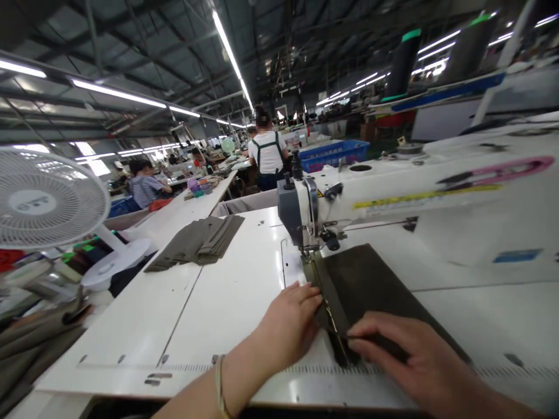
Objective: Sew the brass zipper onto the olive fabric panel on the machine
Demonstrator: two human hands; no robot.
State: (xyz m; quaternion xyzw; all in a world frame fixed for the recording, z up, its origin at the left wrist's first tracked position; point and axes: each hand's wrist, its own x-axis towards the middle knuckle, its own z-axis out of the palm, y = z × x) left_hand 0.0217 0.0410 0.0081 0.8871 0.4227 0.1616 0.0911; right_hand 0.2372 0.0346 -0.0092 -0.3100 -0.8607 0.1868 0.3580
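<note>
A dark olive-brown fabric piece lies on the sewing machine bed, its far edge under the presser foot of the sewing machine head. Along its left edge runs a zipper with gold-coloured teeth. My left hand grips this left edge, fingers curled over it just short of the needle area; the thumb is partly hidden. Nearer to me, my right hand pinches the fabric beside the zipper between thumb and fingers. The needle itself is too small to make out.
A stack of grey-brown fabric pieces lies on the white table to the left. Beyond it stands a white fan. Pink-handled snips rest on the machine arm. A blue crate and several people are further back.
</note>
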